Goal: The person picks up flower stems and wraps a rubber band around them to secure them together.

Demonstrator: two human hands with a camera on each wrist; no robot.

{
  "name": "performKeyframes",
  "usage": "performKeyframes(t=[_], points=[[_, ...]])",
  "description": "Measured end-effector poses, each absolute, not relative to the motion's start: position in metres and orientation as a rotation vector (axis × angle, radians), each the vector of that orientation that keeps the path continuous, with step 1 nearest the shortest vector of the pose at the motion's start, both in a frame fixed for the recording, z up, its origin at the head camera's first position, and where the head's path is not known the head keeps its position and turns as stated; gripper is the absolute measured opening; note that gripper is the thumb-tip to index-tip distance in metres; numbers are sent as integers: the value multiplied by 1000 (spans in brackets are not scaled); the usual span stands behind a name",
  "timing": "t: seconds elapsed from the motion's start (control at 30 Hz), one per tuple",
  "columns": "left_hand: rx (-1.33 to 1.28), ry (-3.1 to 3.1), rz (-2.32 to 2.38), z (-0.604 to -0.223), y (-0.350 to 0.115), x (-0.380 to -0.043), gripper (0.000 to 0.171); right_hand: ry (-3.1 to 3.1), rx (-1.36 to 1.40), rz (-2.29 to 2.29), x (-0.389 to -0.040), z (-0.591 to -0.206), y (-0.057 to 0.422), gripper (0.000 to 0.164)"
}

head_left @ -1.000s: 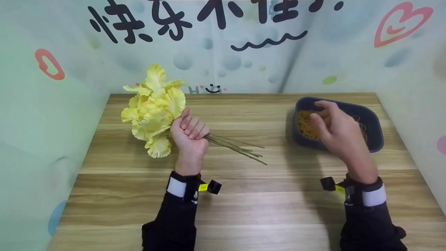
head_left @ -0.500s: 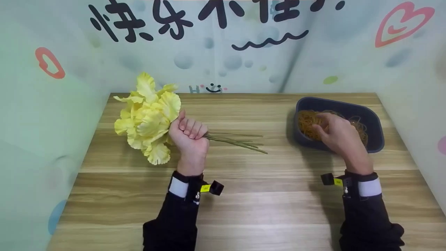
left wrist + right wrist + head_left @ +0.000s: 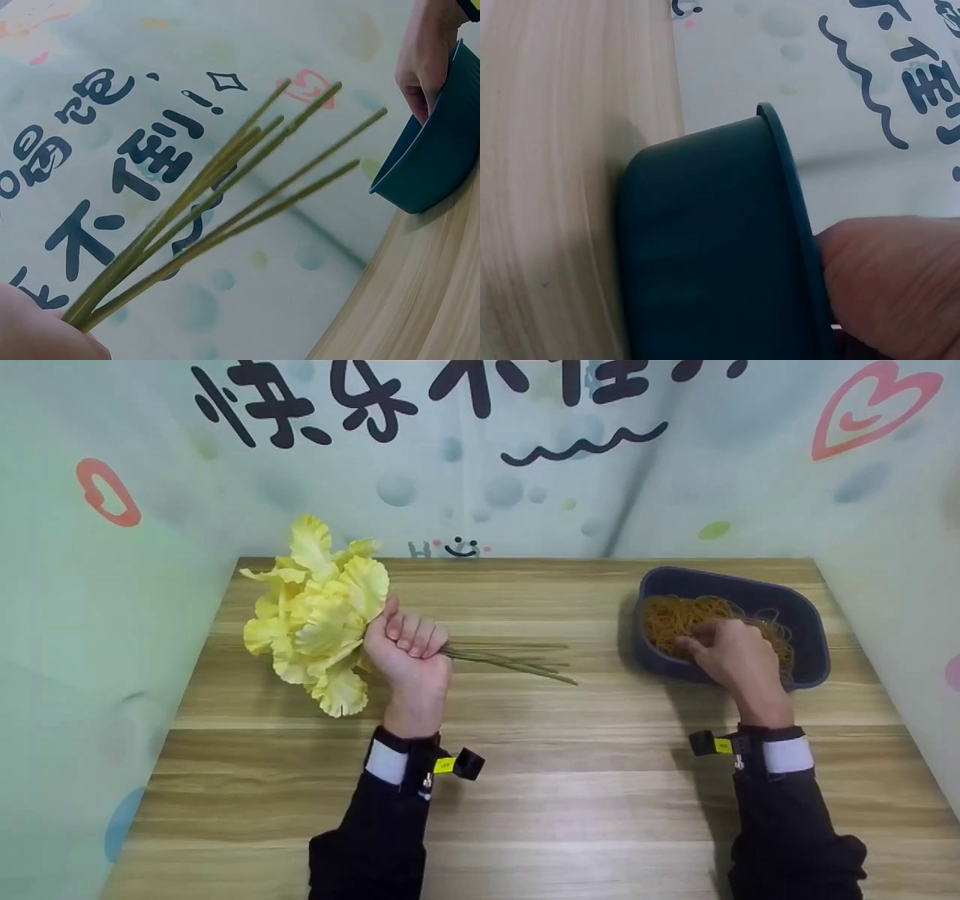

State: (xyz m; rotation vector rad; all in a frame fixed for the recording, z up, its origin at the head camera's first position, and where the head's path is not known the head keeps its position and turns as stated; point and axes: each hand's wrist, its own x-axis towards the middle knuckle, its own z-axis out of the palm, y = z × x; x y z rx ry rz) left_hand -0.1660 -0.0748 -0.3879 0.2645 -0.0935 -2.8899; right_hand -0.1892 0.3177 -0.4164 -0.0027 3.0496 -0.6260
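Observation:
My left hand (image 3: 409, 649) grips a bunch of yellow flowers (image 3: 322, 615) just below the blooms, held above the left half of the table. Several thin green stems (image 3: 510, 661) stick out of the fist to the right; the left wrist view shows their ends (image 3: 330, 94) fanned apart. My right hand (image 3: 739, 664) reaches down into a dark blue box (image 3: 810, 637) of thin yellowish-brown rubber bands (image 3: 667, 622). Thumb and forefinger come close together among the bands; the fingertips are partly hidden, and I cannot tell whether they hold a band.
The wood-grain table (image 3: 525, 795) carries the box near its back right corner. Behind it rises a pale printed backdrop (image 3: 465, 495) with dark lettering, and side panels stand left and right. In the right wrist view the box wall (image 3: 705, 247) fills the middle.
My right hand has come down from above the box into the rubber bands, its fingers drawing together. The left hand has tilted a little, so the blooms moved slightly left and lower and the stems lie flatter.

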Motion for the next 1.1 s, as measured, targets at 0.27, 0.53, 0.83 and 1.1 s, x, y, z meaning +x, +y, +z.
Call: performKeyframes(t=[0.27,0.53,0.83,1.1], points=[[244,-117,-2873,-387,-72,-165,53,2948,33,-681,-192,-417,321,48],[259,-128,-2899,-388,-72,-164,54,2892,47,-717,-196,-419,322,47],[171,-37,-2941,-390,-73,-165,56,2967,-13,-732,-194,-418,320,35],[59,29,-2994,-390,-74,-164,56,3088,-102,-763,-189,-407,320,37]])
